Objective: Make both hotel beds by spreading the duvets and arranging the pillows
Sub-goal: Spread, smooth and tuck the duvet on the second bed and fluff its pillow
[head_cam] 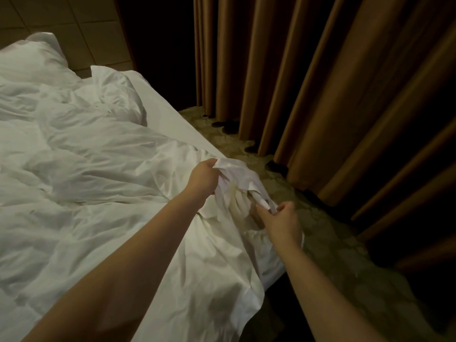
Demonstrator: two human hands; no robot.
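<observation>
Two bare forearms reach from the bottom of the view toward the near corner of the bed. The left hand (pixel 202 177) has its fingers (pixel 211 166) curled round a bunched wad of the white duvet (pixel 98 193), just over the mattress edge. The right hand (pixel 281 218) pinches a narrow strip of the same corner between thumb and fingertips, held out over the patterned carpet (pixel 328 243).

The rest of the duvet lies crumpled across the bed, and its near edge hangs off the side. Two pillows (pixel 37 60) sit rumpled at the head end; the nearer one (pixel 116 95) is partly overlapped by the duvet. A bare strip of sheet (pixel 162 107) shows along the side facing the brown curtains (pixel 320 95).

The corner looks twisted. Pulling it taut as it stands would probably lock in the twist, or drag the whole duvet sideways toward the floor. The right hand's thin pinch could slip under a firm shake. The overlapped pillow may also be tugged out of place. Only one bed is in view.
</observation>
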